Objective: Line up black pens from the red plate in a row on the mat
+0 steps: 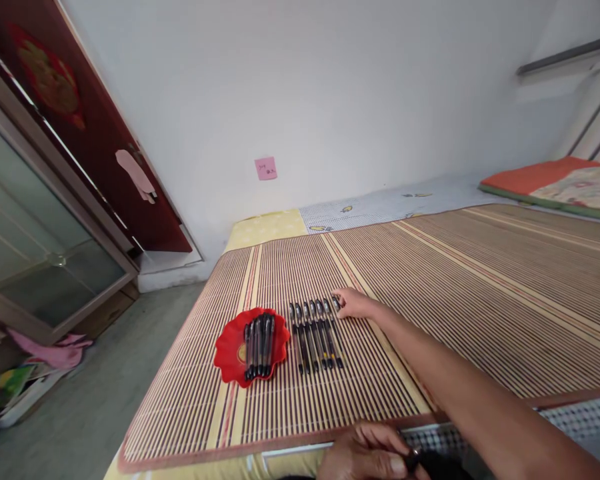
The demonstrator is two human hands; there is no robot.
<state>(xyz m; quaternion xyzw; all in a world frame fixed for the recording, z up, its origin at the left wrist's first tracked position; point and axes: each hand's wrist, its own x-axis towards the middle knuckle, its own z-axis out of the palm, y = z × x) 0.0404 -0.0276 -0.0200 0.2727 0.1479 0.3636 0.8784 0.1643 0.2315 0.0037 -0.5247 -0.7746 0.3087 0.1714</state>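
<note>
On the striped mat [180,407], a row of pens [315,329] lay beside a red dish [227,350], our right hand [353,304] pinched the rightmost pen [335,303], our left hand [357,455] curled nearer us, its grasp we couldn't tell

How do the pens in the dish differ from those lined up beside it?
The dish pens are bunched inside the red dish; the row pens lie side by side on the mat. The right hand touches the row pens; no hand touches the dish pens. Both look dark-capped.
</note>
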